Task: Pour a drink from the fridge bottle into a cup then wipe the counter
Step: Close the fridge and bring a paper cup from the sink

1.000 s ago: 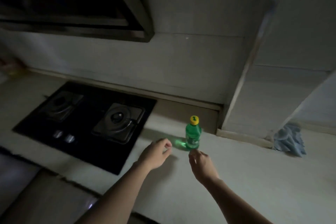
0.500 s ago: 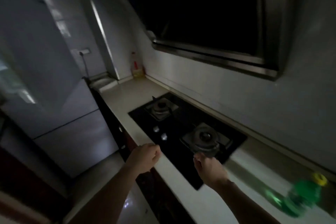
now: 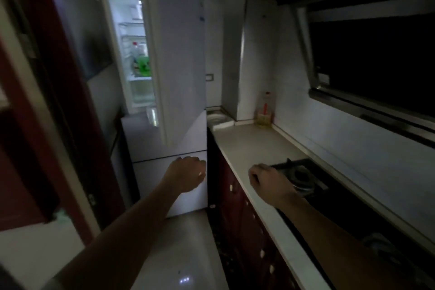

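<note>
The white fridge [image 3: 179,59] stands at the far end of the dim kitchen with its upper door swung open. Its lit interior [image 3: 136,54] holds a green container [image 3: 144,66] and a clear bottle with a red cap [image 3: 136,50] on a shelf. My left hand [image 3: 186,173] is curled into a loose fist in front of the fridge's lower drawers, holding nothing. My right hand [image 3: 270,180] is also curled and empty, hovering over the counter edge [image 3: 244,146] beside the stove. The green drink bottle and the cup are out of view.
A black gas stove [image 3: 303,176] is set into the counter on the right, under a dark range hood [image 3: 367,73]. A bottle with a red neck [image 3: 265,110] stands in the far counter corner. Dark red cabinets [image 3: 237,214] run below; a dark red door frame [image 3: 42,125] is at left.
The view has swung left from the counter and the green bottle to the open fridge. Both hands have stayed empty and curled, and the green bottle has left the view.
</note>
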A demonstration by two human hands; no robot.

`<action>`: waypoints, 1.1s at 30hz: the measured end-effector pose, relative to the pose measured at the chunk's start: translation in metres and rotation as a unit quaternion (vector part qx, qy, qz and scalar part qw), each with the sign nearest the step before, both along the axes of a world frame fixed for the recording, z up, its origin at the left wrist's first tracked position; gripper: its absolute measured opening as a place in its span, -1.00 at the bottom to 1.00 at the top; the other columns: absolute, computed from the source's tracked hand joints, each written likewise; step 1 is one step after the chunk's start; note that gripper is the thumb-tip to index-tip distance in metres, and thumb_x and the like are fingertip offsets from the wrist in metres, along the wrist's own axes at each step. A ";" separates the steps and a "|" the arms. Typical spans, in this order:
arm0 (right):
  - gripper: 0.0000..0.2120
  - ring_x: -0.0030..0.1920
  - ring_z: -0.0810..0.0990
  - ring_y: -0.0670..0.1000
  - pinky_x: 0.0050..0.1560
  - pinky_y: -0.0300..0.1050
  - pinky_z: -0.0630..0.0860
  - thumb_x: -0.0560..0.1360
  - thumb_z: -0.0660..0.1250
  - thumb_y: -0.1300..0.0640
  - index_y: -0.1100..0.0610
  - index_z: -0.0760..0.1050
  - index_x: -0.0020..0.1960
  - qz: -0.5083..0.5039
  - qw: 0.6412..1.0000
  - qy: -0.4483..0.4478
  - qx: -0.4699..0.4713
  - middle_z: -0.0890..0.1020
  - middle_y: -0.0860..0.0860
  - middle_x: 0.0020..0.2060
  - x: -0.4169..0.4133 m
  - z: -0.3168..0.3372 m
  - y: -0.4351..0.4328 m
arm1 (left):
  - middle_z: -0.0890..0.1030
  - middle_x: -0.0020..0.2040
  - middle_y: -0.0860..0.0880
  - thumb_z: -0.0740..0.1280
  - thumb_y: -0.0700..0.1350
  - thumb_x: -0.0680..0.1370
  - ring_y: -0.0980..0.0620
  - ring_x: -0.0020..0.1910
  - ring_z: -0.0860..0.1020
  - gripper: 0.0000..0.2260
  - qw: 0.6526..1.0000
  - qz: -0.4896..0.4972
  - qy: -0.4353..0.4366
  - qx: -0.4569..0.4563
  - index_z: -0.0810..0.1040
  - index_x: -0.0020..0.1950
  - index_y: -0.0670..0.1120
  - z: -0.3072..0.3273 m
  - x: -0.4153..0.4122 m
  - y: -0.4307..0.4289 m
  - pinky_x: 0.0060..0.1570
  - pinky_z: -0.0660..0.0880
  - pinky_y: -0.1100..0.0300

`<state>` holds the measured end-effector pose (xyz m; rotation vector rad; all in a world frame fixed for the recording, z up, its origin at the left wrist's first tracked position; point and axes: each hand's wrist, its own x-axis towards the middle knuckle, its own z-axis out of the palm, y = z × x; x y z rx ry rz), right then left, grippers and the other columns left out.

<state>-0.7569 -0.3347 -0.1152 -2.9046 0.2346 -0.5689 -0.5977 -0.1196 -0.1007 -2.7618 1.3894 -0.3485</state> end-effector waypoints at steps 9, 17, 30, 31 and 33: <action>-0.75 -0.04 0.60 0.16 -0.13 -0.01 0.51 0.57 0.09 -0.03 0.08 0.48 -0.04 0.119 0.985 -0.080 -0.097 0.60 0.07 -0.04 0.211 0.079 0.008 | 0.56 0.20 -0.06 0.19 0.10 0.59 -0.12 0.19 0.56 -0.69 0.979 0.193 -0.032 -0.064 0.45 0.23 -0.05 0.042 0.143 0.042 0.12 0.46 0.02; -0.65 0.13 0.57 0.17 0.09 0.04 0.54 0.56 0.32 0.01 0.17 0.50 0.27 0.269 0.935 -0.150 -0.177 0.57 0.11 0.20 0.386 0.154 0.024 | 0.44 0.39 -0.13 0.31 0.28 0.51 -0.11 0.33 0.47 -0.29 0.924 0.322 0.025 -0.204 0.20 0.49 -0.11 0.077 0.273 0.032 0.27 0.47 -0.04; -0.27 0.55 0.01 0.23 0.49 0.29 0.06 0.41 0.38 -0.26 -0.03 0.30 0.49 0.316 0.798 -0.217 -0.466 0.17 0.10 0.55 0.557 0.242 0.110 | 0.26 0.46 -0.21 0.43 0.03 0.51 -0.25 0.37 0.41 -0.11 0.853 0.274 0.173 -0.409 -0.13 0.56 -0.15 0.064 0.399 0.033 0.27 0.45 -0.13; -0.31 0.55 0.02 0.23 0.49 0.31 0.06 0.41 0.39 -0.27 -0.02 0.37 0.45 0.312 0.795 -0.213 -0.474 0.23 0.11 0.53 0.569 0.244 0.118 | 0.25 0.47 -0.22 0.43 0.01 0.51 -0.24 0.38 0.40 -0.12 0.855 0.267 0.178 -0.408 -0.13 0.56 -0.16 0.064 0.410 0.040 0.28 0.45 -0.12; -0.35 0.54 0.07 0.23 0.47 0.34 0.07 0.38 0.41 -0.27 0.00 0.45 0.38 0.303 0.798 -0.207 -0.478 0.34 0.11 0.47 0.594 0.243 0.135 | 0.23 0.48 -0.22 0.43 -0.03 0.52 -0.23 0.40 0.38 -0.15 0.843 0.263 0.201 -0.425 -0.11 0.57 -0.16 0.065 0.433 0.052 0.28 0.41 -0.07</action>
